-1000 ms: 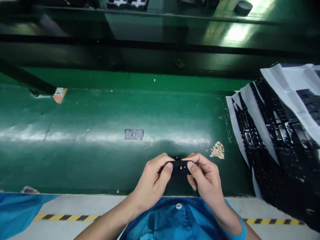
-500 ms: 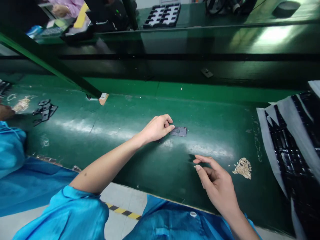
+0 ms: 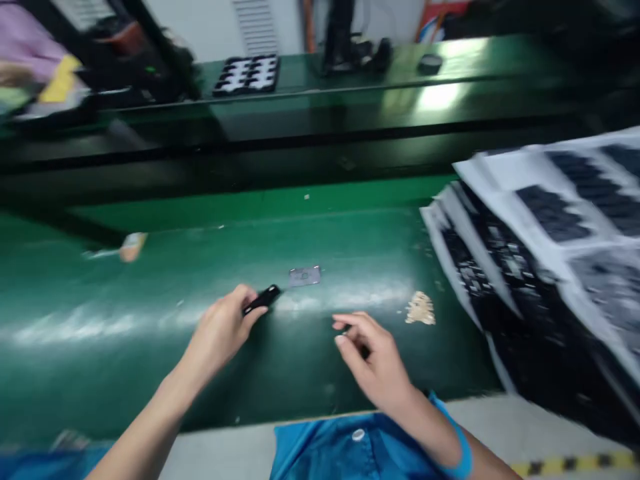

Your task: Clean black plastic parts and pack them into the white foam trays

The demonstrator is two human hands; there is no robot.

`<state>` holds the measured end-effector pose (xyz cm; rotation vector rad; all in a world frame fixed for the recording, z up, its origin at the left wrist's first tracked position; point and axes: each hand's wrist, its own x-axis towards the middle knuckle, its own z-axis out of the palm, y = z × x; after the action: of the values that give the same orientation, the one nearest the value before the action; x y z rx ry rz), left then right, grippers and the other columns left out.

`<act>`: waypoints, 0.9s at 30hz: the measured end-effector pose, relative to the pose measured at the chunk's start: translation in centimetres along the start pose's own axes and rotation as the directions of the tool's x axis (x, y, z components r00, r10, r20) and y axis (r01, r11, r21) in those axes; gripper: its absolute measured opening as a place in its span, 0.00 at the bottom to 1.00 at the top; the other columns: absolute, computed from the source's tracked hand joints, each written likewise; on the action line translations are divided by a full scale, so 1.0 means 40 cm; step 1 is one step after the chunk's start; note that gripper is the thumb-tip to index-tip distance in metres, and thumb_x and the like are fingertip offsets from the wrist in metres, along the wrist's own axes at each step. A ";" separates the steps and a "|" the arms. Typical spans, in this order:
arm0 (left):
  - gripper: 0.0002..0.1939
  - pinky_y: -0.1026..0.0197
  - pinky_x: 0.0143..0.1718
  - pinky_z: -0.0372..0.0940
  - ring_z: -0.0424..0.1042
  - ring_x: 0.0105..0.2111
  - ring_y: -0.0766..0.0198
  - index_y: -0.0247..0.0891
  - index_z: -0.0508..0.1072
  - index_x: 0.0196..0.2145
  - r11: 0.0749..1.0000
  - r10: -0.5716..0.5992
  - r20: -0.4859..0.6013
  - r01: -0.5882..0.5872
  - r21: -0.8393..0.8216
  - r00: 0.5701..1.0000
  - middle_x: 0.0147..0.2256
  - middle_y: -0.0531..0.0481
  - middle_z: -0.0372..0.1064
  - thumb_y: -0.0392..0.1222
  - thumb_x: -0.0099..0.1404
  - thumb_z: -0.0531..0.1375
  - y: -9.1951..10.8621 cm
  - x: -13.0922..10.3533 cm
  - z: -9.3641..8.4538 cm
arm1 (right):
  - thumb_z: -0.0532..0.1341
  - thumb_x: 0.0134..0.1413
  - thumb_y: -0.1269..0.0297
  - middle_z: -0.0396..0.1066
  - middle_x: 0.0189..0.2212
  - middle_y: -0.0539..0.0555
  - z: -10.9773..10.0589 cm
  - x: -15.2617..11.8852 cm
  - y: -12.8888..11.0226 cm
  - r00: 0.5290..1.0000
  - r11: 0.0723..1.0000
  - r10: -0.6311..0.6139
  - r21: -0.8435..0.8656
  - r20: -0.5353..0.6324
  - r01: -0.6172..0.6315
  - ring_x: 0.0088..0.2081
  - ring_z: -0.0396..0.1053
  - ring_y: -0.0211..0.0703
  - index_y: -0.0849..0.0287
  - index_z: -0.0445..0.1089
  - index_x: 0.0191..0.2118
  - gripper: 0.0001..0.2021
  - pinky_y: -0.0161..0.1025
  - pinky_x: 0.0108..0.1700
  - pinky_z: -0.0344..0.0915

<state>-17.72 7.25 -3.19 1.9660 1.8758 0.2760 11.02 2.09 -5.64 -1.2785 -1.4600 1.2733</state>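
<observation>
My left hand [image 3: 226, 327] is closed on a small, flat black plastic part [image 3: 263, 299], held between thumb and fingers and sticking out toward the upper right. Just past its tip, a thin grey rectangular plate [image 3: 305, 275] with small markings lies flat on the green bench [image 3: 225, 253]. My right hand [image 3: 371, 357] hovers over the bench, right of and nearer than the plate. Its thumb and fingertips are curled close together; whatever tiny thing sits between them is too small to make out. Beside that hand is a small heap of pale bits [image 3: 421, 309].
Stacked sheets [image 3: 555, 247] carrying black parts fill the right side. A green post [image 3: 75, 223] meets the bench at left. On the raised shelf behind stands a black tray with white pockets [image 3: 247, 73]. A person's pink sleeve [image 3: 30, 40] shows at upper left.
My left hand has moved off the grey plate and back toward me, and now holds the black part. My right hand keeps its curled pose. The whole view has swung rightward.
</observation>
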 end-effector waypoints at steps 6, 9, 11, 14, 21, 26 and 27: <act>0.12 0.62 0.33 0.68 0.74 0.29 0.60 0.43 0.75 0.37 0.869 0.381 0.047 -0.340 -0.359 0.924 0.32 0.52 0.75 0.51 0.74 0.59 0.193 -0.024 0.049 | 0.57 0.72 0.64 0.73 0.46 0.56 -0.018 0.025 -0.037 0.996 0.992 -0.090 -0.091 -0.024 0.087 0.34 0.70 0.39 0.58 0.68 0.59 0.14 0.40 0.44 0.71; 0.11 0.63 0.30 0.69 0.75 0.27 0.62 0.43 0.74 0.37 0.828 0.361 0.088 -0.275 -0.488 0.928 0.29 0.53 0.75 0.50 0.75 0.59 0.261 -0.039 0.088 | 0.52 0.75 0.65 0.70 0.30 0.50 -0.044 0.013 -0.047 0.993 0.991 -0.105 -0.091 -0.060 0.100 0.31 0.67 0.40 0.57 0.69 0.39 0.12 0.38 0.39 0.67; 0.13 0.64 0.29 0.69 0.75 0.25 0.63 0.42 0.73 0.36 0.792 0.310 0.126 -0.183 -0.583 0.942 0.28 0.54 0.75 0.50 0.76 0.58 0.285 -0.048 0.111 | 0.53 0.75 0.63 0.68 0.28 0.49 -0.062 0.000 -0.046 0.993 0.996 -0.079 -0.037 -0.090 0.076 0.28 0.66 0.38 0.57 0.68 0.35 0.14 0.37 0.37 0.66; 0.13 0.65 0.28 0.67 0.72 0.22 0.65 0.41 0.72 0.35 0.749 0.283 0.115 -0.144 -0.647 0.952 0.24 0.56 0.71 0.48 0.77 0.56 0.310 -0.065 0.137 | 0.55 0.75 0.59 0.69 0.31 0.49 -0.089 -0.015 -0.042 0.997 0.990 -0.010 0.143 -0.079 0.022 0.25 0.65 0.35 0.58 0.74 0.44 0.12 0.35 0.32 0.66; 0.05 0.65 0.26 0.59 0.66 0.20 0.67 0.41 0.70 0.43 0.794 0.333 0.005 -0.277 -0.541 0.943 0.24 0.58 0.67 0.41 0.79 0.54 0.356 -0.088 0.154 | 0.59 0.73 0.60 0.74 0.36 0.52 -0.129 -0.026 -0.049 0.990 0.965 0.022 0.260 -0.137 0.015 0.25 0.66 0.34 0.57 0.79 0.49 0.12 0.34 0.28 0.64; 0.03 0.64 0.24 0.52 0.64 0.18 0.69 0.42 0.66 0.44 0.805 0.369 -0.012 -0.326 -0.496 0.929 0.25 0.58 0.69 0.38 0.79 0.54 0.355 -0.087 0.153 | 0.60 0.72 0.61 0.74 0.36 0.52 -0.128 -0.021 -0.044 0.989 0.966 -0.005 0.255 -0.146 0.042 0.23 0.64 0.33 0.56 0.81 0.47 0.12 0.34 0.26 0.61; 0.03 0.64 0.24 0.52 0.63 0.18 0.69 0.42 0.66 0.44 0.802 0.372 -0.013 -0.329 -0.499 0.928 0.25 0.58 0.69 0.37 0.79 0.54 0.354 -0.087 0.154 | 0.60 0.72 0.61 0.74 0.35 0.52 -0.127 -0.019 -0.043 0.989 0.968 -0.009 0.247 -0.151 0.047 0.23 0.64 0.33 0.56 0.81 0.46 0.11 0.35 0.26 0.61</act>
<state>-2.60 2.68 -2.32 1.8985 1.2069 0.6957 15.75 2.28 -3.02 -1.1539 -1.1683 1.2700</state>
